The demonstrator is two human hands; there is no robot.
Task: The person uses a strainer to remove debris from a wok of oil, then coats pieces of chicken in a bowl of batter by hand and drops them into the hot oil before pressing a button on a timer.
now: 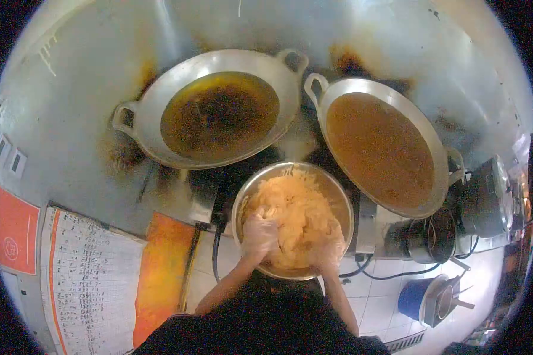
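A round metal bowl point(238, 204) sits in front of me, filled with a pale orange floury mixture point(296, 204) in lumps and clumps. Both hands are down in it and wear thin clear plastic gloves. At the left inside of the bowl, my left hand point(260, 235) has its fingers curled into the mixture, with a clump against them. Opposite it, my right hand point(327, 249) is pushed into the mixture at the right side. Its fingers are sunk in the flour and smeared by motion.
Behind the bowl stand two wide two-handled pans, the left pan point(151, 133) holding dark oil and the right pan point(435, 139) brown oil. Handwritten sheets point(92, 278) hang at left. A dark pot point(432, 236), black cables and a blue bucket point(410, 299) are at right.
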